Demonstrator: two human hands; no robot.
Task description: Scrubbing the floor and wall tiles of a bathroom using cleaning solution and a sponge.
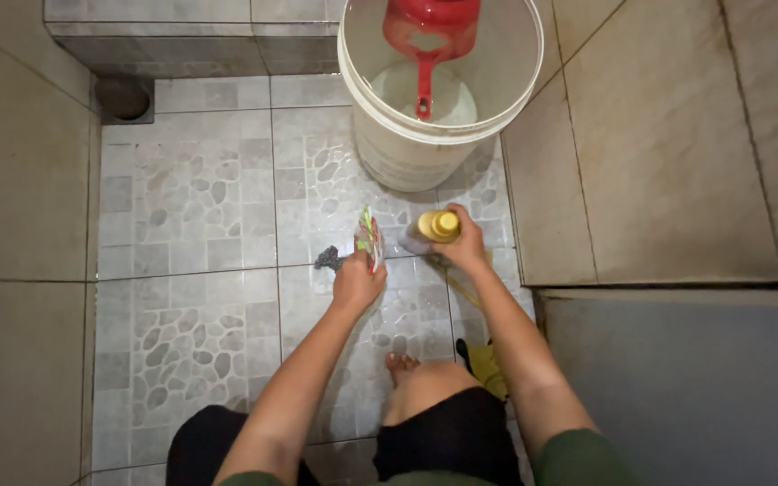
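I squat on a wet, pebble-patterned tile floor [191,216]. My left hand [356,281] grips a small colourful sachet [369,238], held upright above the tiles. My right hand [463,245] is wrapped around a bottle with a yellow cap [438,225], held just in front of a white bucket [407,148]. A small dark object [327,259] lies on the floor right beside the left hand; what it is cannot be made out. My bare foot [400,364] rests on the tiles below the hands.
The white bucket holds water and a red dipper [429,36] with a long handle. A floor drain opening [125,97] sits at the back left corner. Beige tiled walls rise on both sides. A yellow-green object [486,364] lies by my right knee.
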